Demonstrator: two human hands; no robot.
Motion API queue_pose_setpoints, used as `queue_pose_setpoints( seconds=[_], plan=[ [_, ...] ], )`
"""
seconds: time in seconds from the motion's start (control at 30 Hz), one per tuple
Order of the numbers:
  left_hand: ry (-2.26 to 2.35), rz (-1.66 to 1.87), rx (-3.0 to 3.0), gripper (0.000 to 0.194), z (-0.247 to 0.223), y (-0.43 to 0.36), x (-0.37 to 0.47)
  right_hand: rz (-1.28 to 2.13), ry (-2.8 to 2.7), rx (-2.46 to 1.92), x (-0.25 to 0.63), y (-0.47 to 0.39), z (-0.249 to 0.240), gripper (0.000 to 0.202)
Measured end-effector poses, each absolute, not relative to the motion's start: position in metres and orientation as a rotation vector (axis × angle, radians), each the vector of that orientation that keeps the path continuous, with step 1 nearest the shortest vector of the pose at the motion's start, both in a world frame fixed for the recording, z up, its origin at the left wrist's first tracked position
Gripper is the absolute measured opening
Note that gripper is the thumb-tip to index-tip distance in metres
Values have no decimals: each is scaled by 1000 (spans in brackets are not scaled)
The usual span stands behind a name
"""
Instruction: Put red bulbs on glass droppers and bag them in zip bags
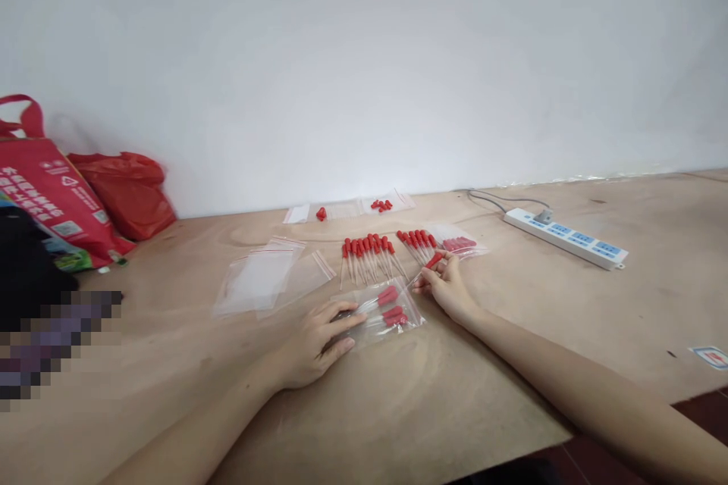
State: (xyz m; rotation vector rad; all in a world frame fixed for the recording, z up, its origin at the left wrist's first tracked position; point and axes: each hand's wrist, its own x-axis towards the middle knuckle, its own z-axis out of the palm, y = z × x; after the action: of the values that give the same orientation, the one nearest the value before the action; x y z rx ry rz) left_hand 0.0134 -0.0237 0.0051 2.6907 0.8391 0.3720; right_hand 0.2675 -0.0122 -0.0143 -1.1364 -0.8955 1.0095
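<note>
My right hand (pixel 448 284) pinches a dropper (pixel 435 261) with a red rubber bulb, its thin glass tube pointing down-left. Under the fingers of my left hand (pixel 327 339) lies a clear zip bag (pixel 372 330) holding several red-bulbed droppers. Those left fingers are stretched out and apart on the bag's left end. Just beyond the bag, a row of loose droppers (pixel 367 246) lies with bulbs away from me. A smaller group of droppers (pixel 416 239) is to its right, close to my right hand. Beside that group rests a filled zip bag (pixel 459 242), with red bulbs showing through.
Flat clear zip bags (pixel 262 276) overlap left of the droppers. Near the wall are loose red bulbs (pixel 381 205) on a plastic bag. A white power strip (pixel 566 239) with a plugged-in cable sits at right. Red bags (pixel 122 193) stand at far left.
</note>
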Motion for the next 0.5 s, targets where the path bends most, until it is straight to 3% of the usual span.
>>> queue_pose_setpoints(
  seconds=[0.3, 0.5],
  plan=[
    [842, 366, 2688, 40, 4, -23, 13, 1179, -828, -1195, 267, -21, -13, 31],
    [847, 337, 2690, 39, 5, -23, 13, 1216, -1154, -1206, 266, -24, -17, 33]
  ],
)
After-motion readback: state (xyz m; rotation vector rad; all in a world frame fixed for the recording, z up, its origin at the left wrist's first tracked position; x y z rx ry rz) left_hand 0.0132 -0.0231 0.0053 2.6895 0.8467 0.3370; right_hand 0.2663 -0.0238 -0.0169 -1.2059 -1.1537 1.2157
